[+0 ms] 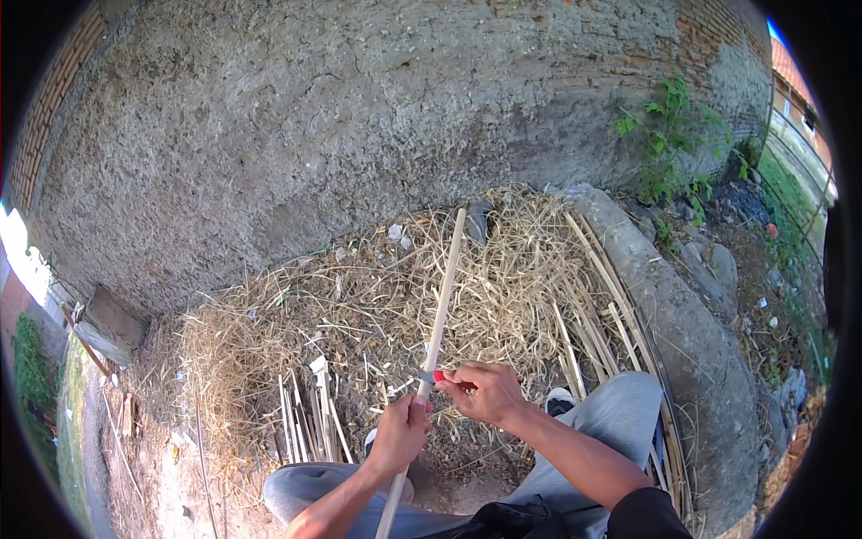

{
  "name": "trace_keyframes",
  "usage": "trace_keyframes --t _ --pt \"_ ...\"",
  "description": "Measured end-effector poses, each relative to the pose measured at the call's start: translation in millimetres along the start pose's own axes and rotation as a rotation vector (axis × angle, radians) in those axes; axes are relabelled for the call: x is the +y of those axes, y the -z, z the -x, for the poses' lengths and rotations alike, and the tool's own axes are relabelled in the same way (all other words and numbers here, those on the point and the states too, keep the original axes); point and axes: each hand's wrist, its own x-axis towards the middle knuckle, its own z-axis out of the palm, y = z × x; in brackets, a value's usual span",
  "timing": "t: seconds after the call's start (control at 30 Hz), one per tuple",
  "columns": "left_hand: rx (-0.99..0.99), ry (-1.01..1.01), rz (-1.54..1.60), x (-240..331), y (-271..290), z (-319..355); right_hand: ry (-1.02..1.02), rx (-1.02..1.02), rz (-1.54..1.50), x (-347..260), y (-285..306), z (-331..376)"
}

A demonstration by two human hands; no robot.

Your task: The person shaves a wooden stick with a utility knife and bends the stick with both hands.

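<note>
While fingers of the left hand (401,435) clamp a pale stick (447,292), those of the right hand (485,393) pinch a red-and-grey tool (438,376) against it.

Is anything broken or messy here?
Yes, the wall looks damaged: its rough grey surface is cracked and pitted, and bare bricks show at the upper right. Thin pale strips also lie messily scattered at its foot. The pole in the left hand shows no break.
</note>
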Motion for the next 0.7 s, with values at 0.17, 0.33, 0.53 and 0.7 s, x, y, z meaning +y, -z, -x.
trace_keyframes --t 0.17,0.33,0.53,0.7 --pt "0.029 -0.131 -0.125 2 0 3 0.033 -0.01 0.026 -2 3 -2" --pt "0.063 -0.185 -0.105 -7 1 0 0.016 -0.023 0.044 -8 7 -1" --pt "-0.081 0.147 0.203 4 8 3 -0.042 -0.068 -0.064 -13 9 6" --pt "0.063 -0.158 -0.198 -2 6 5 -0.095 -0.09 -0.061 -20 12 5"
